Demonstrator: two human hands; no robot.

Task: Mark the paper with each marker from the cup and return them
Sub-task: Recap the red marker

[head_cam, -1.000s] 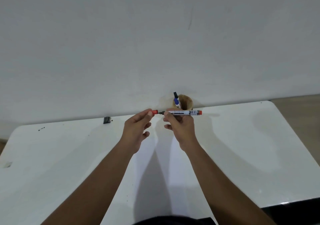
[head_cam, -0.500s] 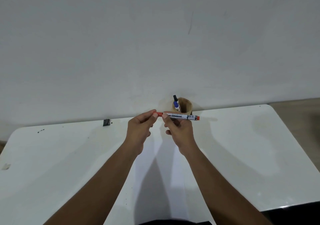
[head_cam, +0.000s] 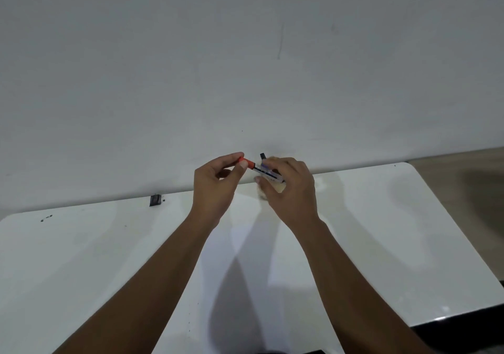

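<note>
A: Why does the left hand (head_cam: 215, 181) sit left of the cup (head_cam: 278, 187)?

B: Its thumb and forefinger are pinched on the red cap (head_cam: 246, 162), which meets the end of the red marker (head_cam: 266, 172); likely the cap is going on or coming off.

A: And the right hand (head_cam: 289, 187)?

B: It is curled around the marker's barrel, steadying it just in front of the cup. It hides most of the cup. A blue marker (head_cam: 263, 160) stands in the cup.

A: The paper (head_cam: 251, 244)?

B: Flat on the table (head_cam: 81, 258), nearer the person than the cup, under both forearms; any marks on it cannot be made out.
</note>
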